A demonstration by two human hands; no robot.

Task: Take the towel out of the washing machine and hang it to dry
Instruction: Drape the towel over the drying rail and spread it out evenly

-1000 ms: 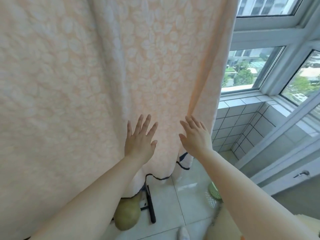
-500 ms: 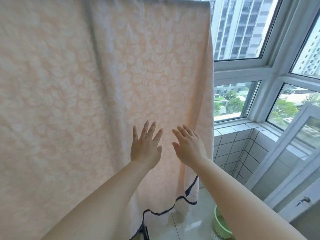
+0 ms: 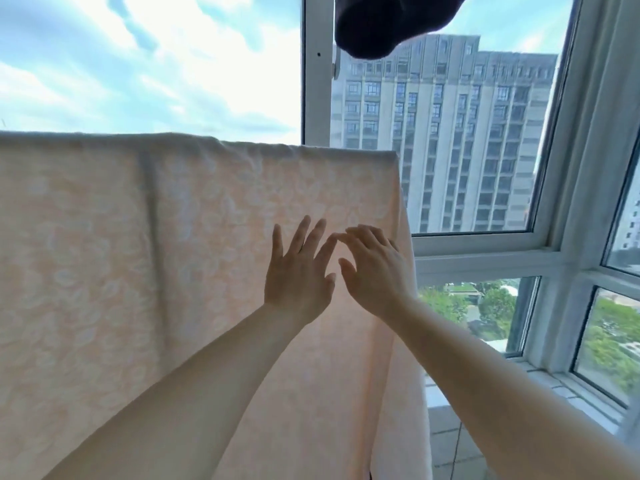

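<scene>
A large peach towel (image 3: 121, 254) with a pale leaf pattern hangs spread out in front of me, folded over a rail hidden under its top edge. My left hand (image 3: 298, 271) is raised flat in front of the towel's right part, fingers apart, holding nothing. My right hand (image 3: 375, 271) is beside it, close to the towel's right edge, also with spread fingers and nothing in it. The fingertips of the two hands nearly meet. The washing machine is out of view.
A dark garment (image 3: 388, 22) hangs overhead at the top centre. White window frames (image 3: 317, 81) run behind and to the right of the towel, with a tiled sill (image 3: 568, 389) at lower right. Outside are a tall building and trees.
The view has tilted upward, so the towel's top edge and the sky now show. Both hands have risen along the towel and moved closer together.
</scene>
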